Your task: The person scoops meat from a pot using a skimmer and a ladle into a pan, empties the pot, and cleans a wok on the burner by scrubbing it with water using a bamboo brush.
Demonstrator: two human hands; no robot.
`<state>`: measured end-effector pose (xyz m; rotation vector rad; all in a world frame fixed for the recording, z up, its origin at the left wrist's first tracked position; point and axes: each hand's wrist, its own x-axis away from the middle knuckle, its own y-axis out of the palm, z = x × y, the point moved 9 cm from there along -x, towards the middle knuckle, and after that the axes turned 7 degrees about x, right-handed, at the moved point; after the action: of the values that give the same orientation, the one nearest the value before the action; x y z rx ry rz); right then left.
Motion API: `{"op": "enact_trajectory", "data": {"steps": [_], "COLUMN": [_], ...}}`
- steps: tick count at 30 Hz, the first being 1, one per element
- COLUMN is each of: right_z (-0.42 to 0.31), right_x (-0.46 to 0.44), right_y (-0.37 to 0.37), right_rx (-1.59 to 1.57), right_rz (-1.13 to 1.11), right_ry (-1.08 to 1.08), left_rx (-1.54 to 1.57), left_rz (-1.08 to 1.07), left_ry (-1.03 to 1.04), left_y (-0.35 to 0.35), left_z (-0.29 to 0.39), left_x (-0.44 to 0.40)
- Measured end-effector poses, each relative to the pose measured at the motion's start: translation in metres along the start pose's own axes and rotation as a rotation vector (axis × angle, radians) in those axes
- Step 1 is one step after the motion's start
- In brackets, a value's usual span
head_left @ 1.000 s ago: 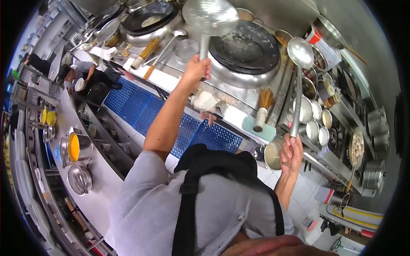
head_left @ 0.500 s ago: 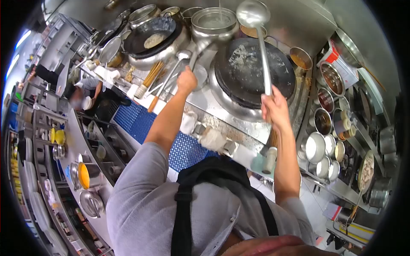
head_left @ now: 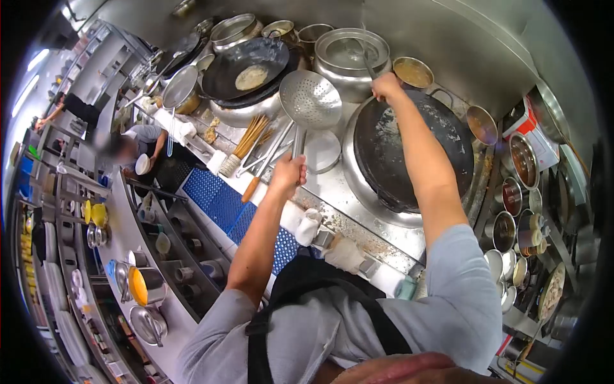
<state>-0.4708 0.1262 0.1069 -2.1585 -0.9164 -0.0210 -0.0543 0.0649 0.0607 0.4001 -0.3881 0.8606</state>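
Note:
My left hand [head_left: 291, 174] is wrapped round the metal handle of a perforated skimmer [head_left: 311, 99]. The skimmer's round, hole-punched bowl is raised above the steel counter, between the two woks. Farther off, my right hand [head_left: 386, 87] grips the ladle handle [head_left: 367, 59], which slants into a large steel pot [head_left: 382, 64] at the back; the ladle's bowl cannot be made out. Under my right forearm lies a black wok [head_left: 441, 144] with pale residue on its surface. At the left, another black wok [head_left: 224, 67] holds a pale, whitish food [head_left: 251, 77].
A bamboo wok brush [head_left: 252, 137] and a wooden-handled tool [head_left: 251, 189] lie left of my left hand. Several sauce pots [head_left: 511, 196] line the right side. A strainer [head_left: 180, 86] rests at the left. Another person [head_left: 144, 137] holds a white bowl farther left.
My right hand has moved forward and left, lowering the ladle from its raised position into the back pot. My left hand has drawn back, and the skimmer's bowl now faces the camera.

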Motion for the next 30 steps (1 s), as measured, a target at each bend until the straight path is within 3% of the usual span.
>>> {"op": "enact_trajectory", "data": {"steps": [2, 4, 15, 22, 26, 30], "right_z": [-0.004, -0.009, -0.051, -0.072, -0.076, -0.06], "right_x": [0.016, 0.037, 0.205, 0.283, 0.303, 0.237], "right_y": [0.012, 0.017, 0.044, 0.042, 0.025, 0.008], "right_rx": [-0.888, -1.176, -1.137, -1.209, -0.968, -0.639], "right_rz": [-0.084, -0.197, -0.184, -0.23, -0.184, 0.005], "right_ry": [0.058, 0.041, -0.106, -0.182, -0.188, -0.188], "left_rx": [0.289, 0.352, 0.502, -0.533, -1.185, -1.13], "left_rz": [-0.091, -0.113, -0.366, -0.192, 0.129, 0.158], "left_ry": [-0.142, -0.236, -0.474, 0.118, 0.689, 0.725], "left_y": [-0.009, -0.012, 0.001, -0.045, -0.051, -0.053], "left_z": [0.004, 0.014, 0.077, 0.107, 0.148, 0.156], "left_x": [-0.012, -0.021, -0.062, -0.069, -0.04, 0.001]}}
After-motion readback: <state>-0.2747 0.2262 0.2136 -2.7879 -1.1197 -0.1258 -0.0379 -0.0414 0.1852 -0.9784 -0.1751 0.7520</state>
